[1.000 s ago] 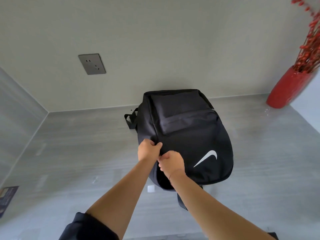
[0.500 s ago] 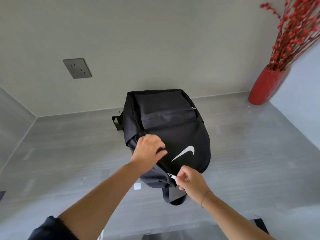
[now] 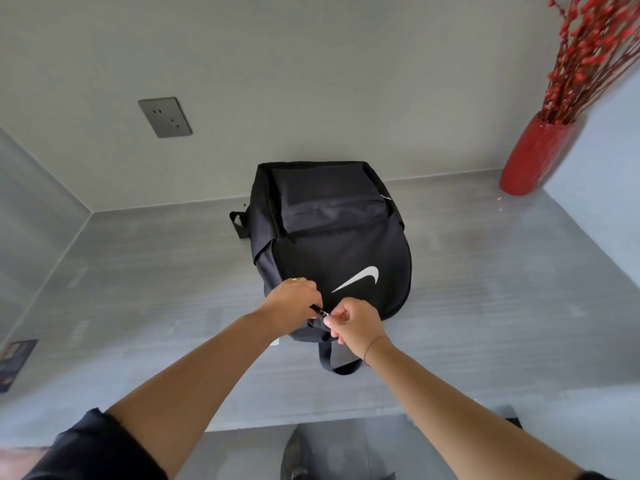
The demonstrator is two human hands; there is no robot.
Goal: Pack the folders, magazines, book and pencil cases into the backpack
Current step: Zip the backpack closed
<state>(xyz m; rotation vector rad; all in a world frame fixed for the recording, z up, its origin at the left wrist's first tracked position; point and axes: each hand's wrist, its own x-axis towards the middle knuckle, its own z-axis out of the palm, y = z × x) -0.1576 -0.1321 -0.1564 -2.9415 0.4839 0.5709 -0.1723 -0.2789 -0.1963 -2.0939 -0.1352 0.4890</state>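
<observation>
- A flat printed item, maybe a magazine, is lying at the far left edge of the table, well apart from the left hand; its cover is too blurred to read.
- A grey wall socket is sitting on the wall up and to the left of both hands.
- The left hand is resting on the near left corner of the backpack, its fingers curled and pressed together, gripping the black fabric beside the zip; a ring is showing on one finger.
- The backpack is lying flat on the table just beyond the two hands, its white swoosh logo facing up right above the right hand, and a strap loop is hanging out below that hand.
- The right hand is pinching the zip pull between thumb and fingertips, almost touching the left hand; a thin band is circling its wrist.
- A red vase holding red berry branches is standing far to the right of the right hand, against the wall.
</observation>
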